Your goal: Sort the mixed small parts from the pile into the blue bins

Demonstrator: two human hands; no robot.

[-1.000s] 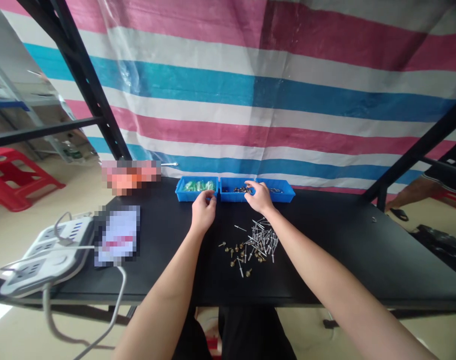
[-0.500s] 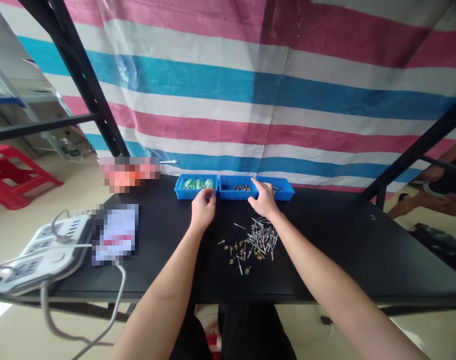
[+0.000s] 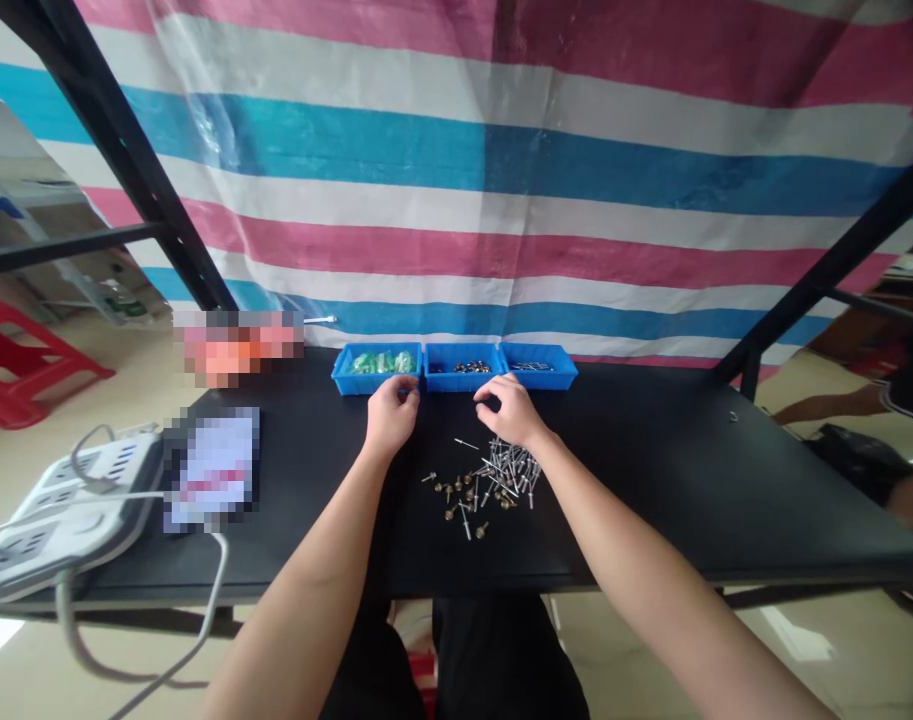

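Observation:
My left hand (image 3: 393, 412) is in front of the left blue bin (image 3: 377, 384), its fingers curled in and its thumb close to them; anything inside is hidden. That bin holds green pieces (image 3: 381, 362). My right hand (image 3: 507, 408) hovers just in front of the middle blue bin (image 3: 460, 382), fingers bent and thumb apart, with nothing visible between them. Small brassy pieces (image 3: 472, 367) lie in the middle bin, thin silvery ones (image 3: 531, 366) in the right blue bin (image 3: 542, 381). Nearer me, a pile of pop rivets (image 3: 512, 468) lies beside several brass-coloured screws (image 3: 450, 514).
A white power strip (image 3: 66, 510) with cables and a blurred flat item (image 3: 214, 470) occupy the black table's left side. A blurred orange-pink object (image 3: 235, 350) stands at the back left. Striped sheeting (image 3: 396, 230) hangs behind. Part of another person (image 3: 831, 405) shows at right.
My right hand has drawn back from over the bins toward me, and its stretched index finger has bent. The left hand keeps its place by the left bin. The whole view has shifted slightly.

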